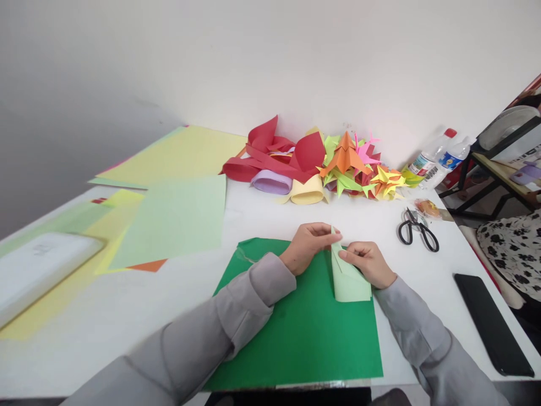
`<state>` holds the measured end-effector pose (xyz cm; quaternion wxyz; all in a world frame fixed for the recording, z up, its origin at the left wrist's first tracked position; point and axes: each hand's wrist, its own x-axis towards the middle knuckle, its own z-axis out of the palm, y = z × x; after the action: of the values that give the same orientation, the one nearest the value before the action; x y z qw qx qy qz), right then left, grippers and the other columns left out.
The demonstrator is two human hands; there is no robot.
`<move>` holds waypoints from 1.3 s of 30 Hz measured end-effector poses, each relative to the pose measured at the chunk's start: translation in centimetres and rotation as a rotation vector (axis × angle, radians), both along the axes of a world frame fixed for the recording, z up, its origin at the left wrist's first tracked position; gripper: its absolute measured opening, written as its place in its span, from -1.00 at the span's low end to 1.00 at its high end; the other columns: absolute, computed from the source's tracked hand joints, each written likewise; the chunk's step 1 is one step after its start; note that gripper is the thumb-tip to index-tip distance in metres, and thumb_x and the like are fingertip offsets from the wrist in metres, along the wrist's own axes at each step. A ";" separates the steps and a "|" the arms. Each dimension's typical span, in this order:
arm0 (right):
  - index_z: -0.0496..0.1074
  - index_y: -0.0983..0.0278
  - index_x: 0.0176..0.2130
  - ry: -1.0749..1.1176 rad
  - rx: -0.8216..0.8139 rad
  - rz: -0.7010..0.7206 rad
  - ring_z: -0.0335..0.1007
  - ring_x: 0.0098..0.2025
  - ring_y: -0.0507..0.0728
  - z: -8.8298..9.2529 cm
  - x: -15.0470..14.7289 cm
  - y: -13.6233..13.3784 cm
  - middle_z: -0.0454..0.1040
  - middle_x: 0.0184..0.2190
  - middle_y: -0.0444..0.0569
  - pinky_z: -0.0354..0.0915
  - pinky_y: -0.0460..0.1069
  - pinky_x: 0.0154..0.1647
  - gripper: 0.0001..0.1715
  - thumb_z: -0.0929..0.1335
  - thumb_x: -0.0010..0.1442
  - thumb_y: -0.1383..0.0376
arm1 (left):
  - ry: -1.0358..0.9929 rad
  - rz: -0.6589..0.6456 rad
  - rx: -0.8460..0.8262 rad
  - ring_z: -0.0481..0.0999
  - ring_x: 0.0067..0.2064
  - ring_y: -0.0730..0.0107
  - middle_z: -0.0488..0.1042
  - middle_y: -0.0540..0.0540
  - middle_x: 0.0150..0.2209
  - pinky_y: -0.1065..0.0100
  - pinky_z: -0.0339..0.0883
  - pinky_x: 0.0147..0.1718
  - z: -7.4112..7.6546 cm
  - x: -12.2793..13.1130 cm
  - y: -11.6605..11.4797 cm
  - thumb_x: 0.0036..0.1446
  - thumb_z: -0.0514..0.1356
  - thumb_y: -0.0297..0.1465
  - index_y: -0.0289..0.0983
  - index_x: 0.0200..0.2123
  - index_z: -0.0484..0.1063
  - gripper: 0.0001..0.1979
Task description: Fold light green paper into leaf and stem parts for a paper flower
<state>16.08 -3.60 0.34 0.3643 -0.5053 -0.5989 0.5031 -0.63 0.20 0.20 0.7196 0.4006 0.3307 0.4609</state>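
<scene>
Both hands grip one pale green folded sheet of paper (350,287), raised a little over the dark green sheet (296,338) on the table. My left hand (308,245) pinches the paper's narrow top tip between thumb and fingers. Lower on the right side, my right hand (369,262) presses its thumb on the folded layers, with the other fingers behind. The paper tapers upward, and its wide lower end hangs loose. Behind the paper the right fingers are partly hidden.
Paper shapes (346,158) and red curled paper (274,152) lie along the wall. At the right are black-handled scissors (404,232), plastic bottles (433,149) and a black flat object (492,324). Coloured sheets (181,220) and a white object (42,270) lie left. A person in patterned clothing (513,254) sits right.
</scene>
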 end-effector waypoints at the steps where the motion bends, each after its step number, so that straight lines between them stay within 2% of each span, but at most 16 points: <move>1: 0.28 0.30 -0.65 -0.006 0.006 -0.003 -0.08 -0.62 -0.06 0.0 0.0 0.0 0.10 -0.72 -0.23 -0.11 -0.09 -0.62 -0.47 0.42 -0.05 -0.06 | 0.028 -0.016 0.027 0.38 -0.43 0.45 0.50 -0.03 -0.51 0.37 0.25 -0.40 -0.1 0.0 0.0 -0.34 0.46 -0.36 -0.34 -0.53 0.55 -0.76; 5: 0.29 0.30 -0.64 -0.028 0.007 0.018 -0.10 -0.62 -0.06 0.0 0.1 0.0 0.08 -0.71 -0.24 -0.13 -0.09 -0.62 -0.48 0.41 -0.03 -0.06 | 0.047 -0.045 0.074 0.39 -0.46 0.45 0.50 -0.02 -0.56 0.35 0.26 -0.36 -0.3 0.1 -0.1 -0.35 0.46 -0.39 -0.33 -0.59 0.54 -0.79; 16: 0.31 0.31 -0.63 0.023 -0.006 0.030 -0.09 -0.62 -0.07 0.1 0.2 -0.1 0.09 -0.72 -0.24 -0.13 -0.09 -0.61 -0.52 0.43 -0.02 0.00 | 0.010 -0.075 0.000 0.37 -0.46 0.50 0.50 -0.02 -0.55 0.40 0.22 -0.42 0.1 -0.2 0.2 -0.43 0.48 -0.41 -0.33 -0.66 0.52 -0.78; 23: 0.32 0.31 -0.63 0.080 -0.065 0.020 -0.05 -0.64 -0.07 0.0 0.1 -0.1 0.15 -0.72 -0.23 -0.09 -0.10 -0.62 -0.52 0.44 -0.04 0.00 | -0.103 -0.099 -0.058 0.39 -0.41 0.46 0.47 -0.05 -0.53 0.36 0.26 -0.35 -0.2 -0.1 0.2 -0.20 0.42 -0.29 -0.37 -0.59 0.54 -0.76; 27: 0.31 0.32 -0.64 0.091 -0.076 0.009 -0.04 -0.64 -0.07 0.2 0.0 -0.1 0.17 -0.73 -0.22 -0.10 -0.10 -0.62 -0.51 0.45 -0.08 0.00 | -0.118 -0.103 -0.057 0.38 -0.41 0.47 0.47 -0.06 -0.52 0.37 0.25 -0.36 -0.2 0.0 0.2 -0.18 0.41 -0.30 -0.38 -0.59 0.54 -0.76; 35: 0.32 0.31 -0.63 0.048 -0.060 0.033 -0.07 -0.65 -0.08 -0.2 0.2 0.0 0.10 -0.73 -0.24 -0.13 -0.10 -0.63 -0.51 0.45 -0.05 -0.01 | -0.106 -0.027 -0.074 0.38 -0.44 0.46 0.47 -0.08 -0.52 0.36 0.25 -0.38 0.1 -0.2 0.3 -0.21 0.42 -0.29 -0.39 -0.58 0.53 -0.75; 39: 0.32 0.31 -0.64 0.056 -0.056 0.032 -0.04 -0.64 -0.07 -0.2 0.2 0.0 0.13 -0.72 -0.23 -0.11 -0.10 -0.62 -0.51 0.44 -0.05 -0.01 | -0.068 -0.024 -0.076 0.36 -0.47 0.48 0.44 -0.06 -0.54 0.38 0.24 -0.42 0.3 -0.1 0.2 -0.18 0.39 -0.18 -0.39 -0.57 0.52 -0.66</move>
<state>16.25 -3.64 0.13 0.3587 -0.4915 -0.5820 0.5395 -0.73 0.42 0.47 0.7507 0.3610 0.3183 0.4526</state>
